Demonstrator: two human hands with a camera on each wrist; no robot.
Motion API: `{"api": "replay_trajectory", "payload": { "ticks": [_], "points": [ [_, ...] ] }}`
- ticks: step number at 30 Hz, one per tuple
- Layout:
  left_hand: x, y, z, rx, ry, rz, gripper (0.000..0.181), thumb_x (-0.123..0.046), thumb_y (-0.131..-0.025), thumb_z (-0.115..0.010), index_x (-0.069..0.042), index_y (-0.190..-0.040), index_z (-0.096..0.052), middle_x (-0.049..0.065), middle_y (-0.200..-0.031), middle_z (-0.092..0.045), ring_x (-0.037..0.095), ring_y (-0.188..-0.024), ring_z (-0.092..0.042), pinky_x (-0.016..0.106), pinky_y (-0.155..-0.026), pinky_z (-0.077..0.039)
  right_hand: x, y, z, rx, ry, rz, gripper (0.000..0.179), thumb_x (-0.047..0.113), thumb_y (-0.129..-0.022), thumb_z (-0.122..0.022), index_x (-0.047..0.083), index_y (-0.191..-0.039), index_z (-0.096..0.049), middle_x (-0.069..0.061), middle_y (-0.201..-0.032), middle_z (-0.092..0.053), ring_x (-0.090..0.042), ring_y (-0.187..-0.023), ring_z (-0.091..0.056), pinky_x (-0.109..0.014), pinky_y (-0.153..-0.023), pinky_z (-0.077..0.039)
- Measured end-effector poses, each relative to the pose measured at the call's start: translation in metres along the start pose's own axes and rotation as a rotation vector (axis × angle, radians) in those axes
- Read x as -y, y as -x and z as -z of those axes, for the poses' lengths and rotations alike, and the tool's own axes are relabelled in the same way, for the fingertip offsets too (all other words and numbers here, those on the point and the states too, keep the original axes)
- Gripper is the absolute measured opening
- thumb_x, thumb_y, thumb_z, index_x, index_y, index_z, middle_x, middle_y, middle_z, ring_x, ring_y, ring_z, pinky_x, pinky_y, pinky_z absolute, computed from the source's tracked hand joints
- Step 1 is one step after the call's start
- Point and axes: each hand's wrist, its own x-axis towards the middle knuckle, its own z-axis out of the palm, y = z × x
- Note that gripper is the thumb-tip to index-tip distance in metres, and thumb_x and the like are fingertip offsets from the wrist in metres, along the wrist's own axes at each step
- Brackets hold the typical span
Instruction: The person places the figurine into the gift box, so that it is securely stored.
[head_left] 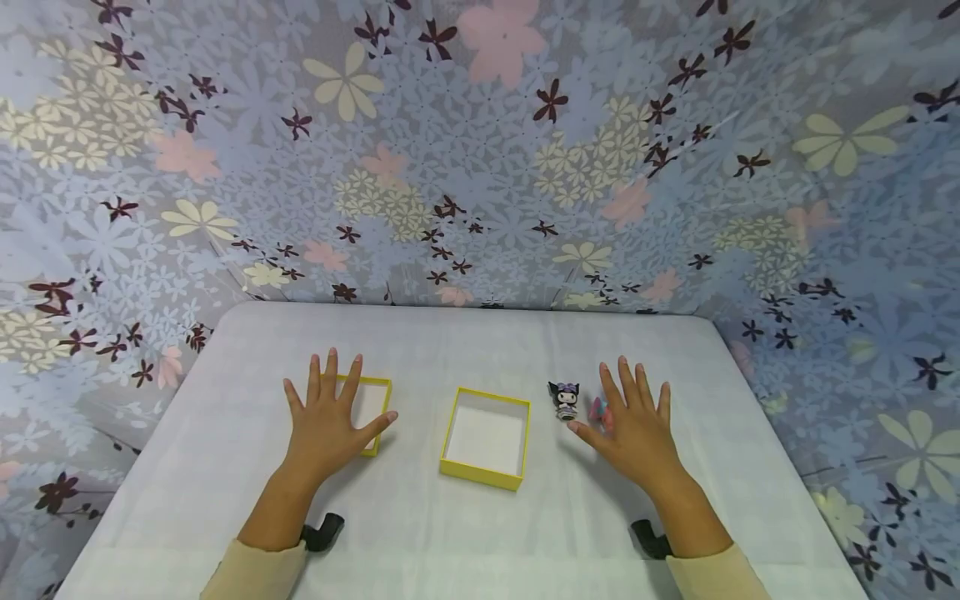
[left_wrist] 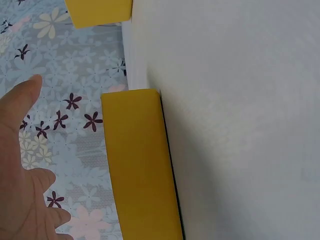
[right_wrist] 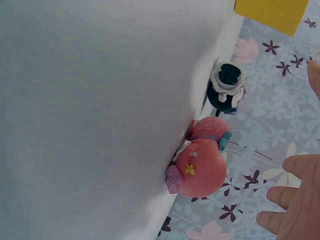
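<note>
My left hand (head_left: 324, 425) is spread with straight fingers above a shallow white box with a yellow rim (head_left: 384, 400), partly hiding it. In the left wrist view that box's yellow side (left_wrist: 142, 165) stands beside the hand, apart from the thumb. A second yellow-rimmed box (head_left: 486, 478), open at the top and white inside, sits mid-table. My right hand (head_left: 637, 429), fingers also spread, hovers over a pink figurine (head_left: 600, 412) that it partly covers. Just left of it lies a black and white figurine (head_left: 565, 400). Both figurines show in the right wrist view, the pink one (right_wrist: 202, 167) nearer. Neither hand holds anything.
The table (head_left: 405, 542) has a white cloth over it. Floral fabric (head_left: 465, 167) hangs behind the table and along both sides. Black wrist-mounted pieces (head_left: 324, 532) stick out inward from both wrists.
</note>
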Motion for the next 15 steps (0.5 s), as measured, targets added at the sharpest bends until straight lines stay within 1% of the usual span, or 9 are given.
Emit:
{"api": "replay_trajectory", "payload": {
  "ticks": [2, 4, 8, 9, 13, 15],
  "points": [
    [0.0001, 0.0002, 0.0006, -0.006, 0.003, -0.002, 0.106, -0.077, -0.085, -0.057, -0.023, -0.165, -0.011, 0.020, -0.171, 0.001, 0.045, -0.156, 0.008, 0.079, -0.114, 0.009, -0.0007, -0.0012, -0.0004, -0.002, -0.006, 0.005, 0.107, 0.070, -0.085, -0.065, 0.017, -0.164, -0.015, -0.020, -0.170, -0.010, -0.047, -0.155, -0.007, -0.071, -0.120, 0.009],
    [0.0001, 0.0008, 0.0015, -0.015, 0.009, -0.001, 0.106, -0.076, -0.086, -0.057, -0.022, -0.165, -0.012, 0.020, -0.171, -0.001, 0.046, -0.156, 0.007, 0.079, -0.114, 0.008, -0.0009, -0.0026, -0.0003, -0.004, -0.010, 0.011, 0.106, 0.069, -0.086, -0.065, 0.018, -0.164, -0.016, -0.020, -0.170, -0.011, -0.047, -0.155, -0.008, -0.071, -0.120, 0.007],
    [0.0000, 0.0014, 0.0018, -0.042, 0.043, 0.004, 0.102, -0.070, -0.088, -0.060, -0.020, -0.164, -0.013, 0.022, -0.170, -0.005, 0.048, -0.156, 0.002, 0.080, -0.115, 0.003, -0.0016, -0.0062, 0.0012, 0.008, -0.022, 0.017, 0.105, 0.067, -0.087, -0.066, 0.017, -0.164, -0.016, -0.020, -0.170, -0.013, -0.048, -0.155, -0.010, -0.073, -0.120, 0.000],
    [-0.0006, 0.0011, 0.0012, -0.049, 0.060, 0.005, 0.101, -0.068, -0.089, -0.061, -0.020, -0.164, -0.014, 0.023, -0.170, -0.007, 0.048, -0.156, 0.001, 0.079, -0.115, 0.002, -0.0016, -0.0069, 0.0020, 0.013, -0.028, 0.014, 0.105, 0.067, -0.087, -0.066, 0.017, -0.164, -0.016, -0.020, -0.170, -0.014, -0.048, -0.155, -0.011, -0.073, -0.119, -0.002],
    [-0.0048, -0.0003, -0.0009, -0.071, 0.149, -0.007, 0.092, -0.058, -0.094, -0.061, -0.016, -0.164, -0.018, 0.023, -0.168, -0.016, 0.047, -0.156, -0.003, 0.076, -0.118, -0.003, -0.0013, -0.0093, 0.0062, 0.041, -0.102, 0.009, 0.103, 0.062, -0.088, -0.068, 0.015, -0.164, -0.017, -0.020, -0.169, -0.015, -0.048, -0.154, -0.013, -0.073, -0.120, -0.003],
    [-0.0082, 0.0002, -0.0010, -0.080, 0.210, -0.022, 0.089, -0.053, -0.096, -0.062, -0.014, -0.163, -0.020, 0.023, -0.167, -0.020, 0.046, -0.156, -0.005, 0.073, -0.120, -0.006, -0.0010, -0.0103, 0.0074, 0.048, -0.135, 0.016, 0.102, 0.059, -0.088, -0.070, 0.014, -0.163, -0.018, -0.020, -0.169, -0.017, -0.047, -0.154, -0.015, -0.072, -0.120, -0.005]
  ]
}}
